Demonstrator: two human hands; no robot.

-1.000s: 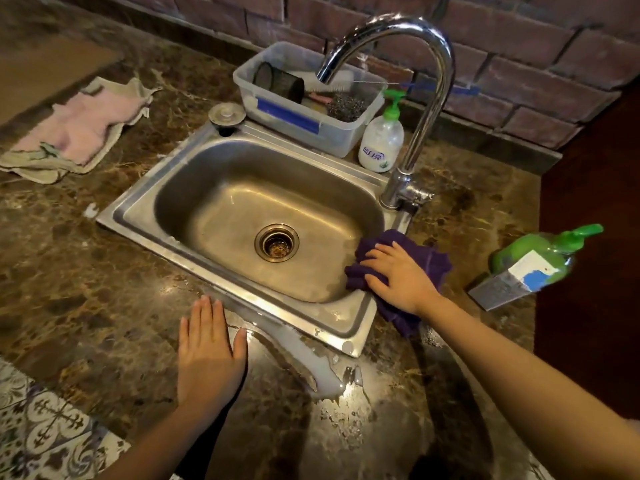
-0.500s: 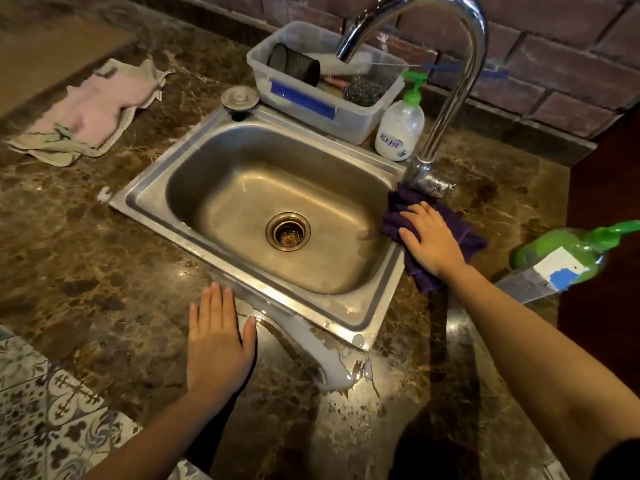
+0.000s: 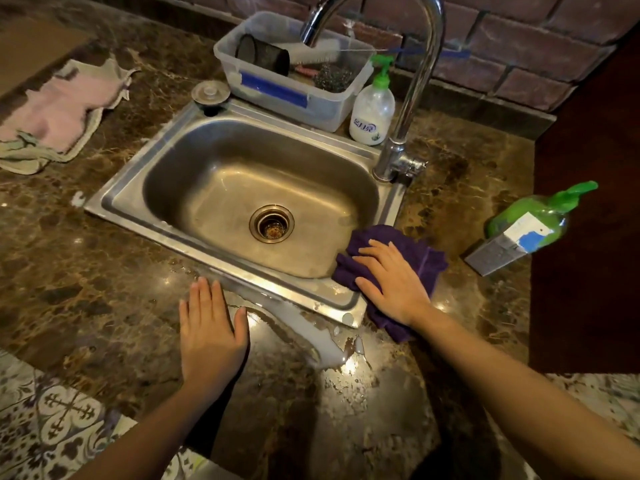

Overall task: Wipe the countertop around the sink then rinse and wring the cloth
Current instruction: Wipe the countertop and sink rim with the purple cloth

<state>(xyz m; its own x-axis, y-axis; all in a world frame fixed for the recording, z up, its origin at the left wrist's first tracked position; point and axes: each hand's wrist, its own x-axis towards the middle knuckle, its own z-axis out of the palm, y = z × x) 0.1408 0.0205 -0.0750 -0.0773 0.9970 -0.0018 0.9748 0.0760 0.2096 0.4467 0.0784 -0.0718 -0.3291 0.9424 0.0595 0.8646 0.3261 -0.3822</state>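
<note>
Fingers [image 3: 372, 252] of your right hand [image 3: 391, 282] lie spread and flat, pressing the crumpled purple cloth [image 3: 424, 261] down rather than gripping it. Your left hand [image 3: 209, 336] rests palm-down with its fingers extended, holding nothing, on the dark brown marble countertop [image 3: 86, 271] just in front of the sink's near edge.

Cloth position: it straddles the near right corner of the rectangular stainless steel sink [image 3: 242, 206], partly on the steel rim and partly on the countertop to the right.

Hazards from here:
- A milky puddle [image 3: 311, 337] lies on the countertop at the sink's near rim, between your two hands. Your left thumb is just beside it; sliding that hand would likely smear it toward the counter's front edge.
- The green plastic spray bottle [image 3: 530, 223] lies on its side near the countertop's right edge. A wide outward stroke could knock it off.
- The cloth overhangs the basin slightly; a loose press may let it slide in.

Surface and room: the countertop is glossy and wet-looking near the front. A curved chrome faucet [image 3: 412, 98] stands at the sink's far right corner, with a white pump soap bottle [image 3: 372, 109] and a clear plastic tub [image 3: 294, 88] at the far rim, beneath a brick wall [image 3: 536, 39]. A pink and grey towel [image 3: 59, 112] lies toward the far left. Patterned floor tiles [image 3: 55, 420] show below.
</note>
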